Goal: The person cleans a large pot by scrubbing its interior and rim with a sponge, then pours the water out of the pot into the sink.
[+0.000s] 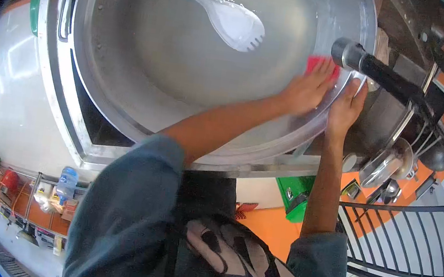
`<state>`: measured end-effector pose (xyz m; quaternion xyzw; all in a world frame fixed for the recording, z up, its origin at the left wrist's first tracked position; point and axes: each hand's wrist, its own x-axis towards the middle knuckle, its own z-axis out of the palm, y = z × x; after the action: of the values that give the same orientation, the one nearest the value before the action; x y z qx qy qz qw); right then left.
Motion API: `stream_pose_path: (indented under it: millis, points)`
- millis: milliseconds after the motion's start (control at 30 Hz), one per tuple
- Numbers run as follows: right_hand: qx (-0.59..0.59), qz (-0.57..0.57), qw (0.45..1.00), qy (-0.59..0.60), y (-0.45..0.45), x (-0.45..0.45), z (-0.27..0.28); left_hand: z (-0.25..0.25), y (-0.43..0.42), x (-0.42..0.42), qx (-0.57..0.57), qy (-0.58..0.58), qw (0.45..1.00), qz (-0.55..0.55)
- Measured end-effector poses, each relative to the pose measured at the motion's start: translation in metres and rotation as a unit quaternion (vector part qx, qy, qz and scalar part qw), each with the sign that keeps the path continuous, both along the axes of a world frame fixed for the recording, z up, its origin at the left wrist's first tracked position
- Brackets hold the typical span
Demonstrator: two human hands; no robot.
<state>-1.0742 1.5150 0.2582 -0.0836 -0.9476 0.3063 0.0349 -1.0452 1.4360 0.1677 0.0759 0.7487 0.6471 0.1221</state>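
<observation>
A large round metal pot (96, 74) fills the upper middle of the view, with cloudy liquid in it. My left hand (310, 89) reaches across the pot and presses a red cleaning pad (317, 63) against the inside of its right wall; the fingers partly cover the pad. Just outside that same wall, my right hand (345, 107) grips the pot's rim, its fingers pointing up. In the liquid lies a white spoon (234, 23) with a toothed edge and a long handle, touched by neither hand.
A black tap (379, 72) juts over the pot's right rim, close to both hands. Lids and a pan (437, 157) stand at the right. Below them curves a dark metal railing (405, 241). A green bin (296, 196) is on the floor. Shelves (28, 203) line the lower left.
</observation>
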Motion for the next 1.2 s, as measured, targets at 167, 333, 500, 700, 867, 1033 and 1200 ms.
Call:
stream_pose_path:
  millis: [167, 333, 500, 700, 867, 1033, 1200]
  points:
    - [-0.004, 0.005, 1.0, -0.009, -0.002, 0.002, 0.002, 0.005, -0.013, -0.064, 0.095, -0.028, 0.981, 0.169]
    - [0.009, -0.011, 0.999, -0.036, -0.015, -0.002, 0.011, 0.007, -0.009, -0.048, 0.081, 0.012, 0.969, 0.231]
    - [0.014, 0.012, 1.0, -0.015, -0.009, 0.002, 0.006, -0.016, -0.008, -0.097, 0.058, 0.041, 0.956, 0.284]
    - [0.033, 0.009, 0.999, -0.017, -0.009, 0.002, 0.005, -0.037, -0.01, -0.137, -0.072, 0.07, 0.923, 0.371]
    - [0.011, -0.03, 0.998, -0.052, -0.01, 0.003, 0.007, -0.001, -0.02, -0.109, 0.079, 0.047, 0.939, 0.332]
    - [0.039, -0.003, 0.999, 0.002, -0.01, 0.001, 0.003, -0.009, -0.052, -0.157, 0.071, -0.02, 0.912, 0.403]
    - [0.024, -0.013, 0.999, -0.043, -0.013, 0.0, 0.007, -0.003, -0.024, -0.131, 0.062, 0.008, 0.948, 0.313]
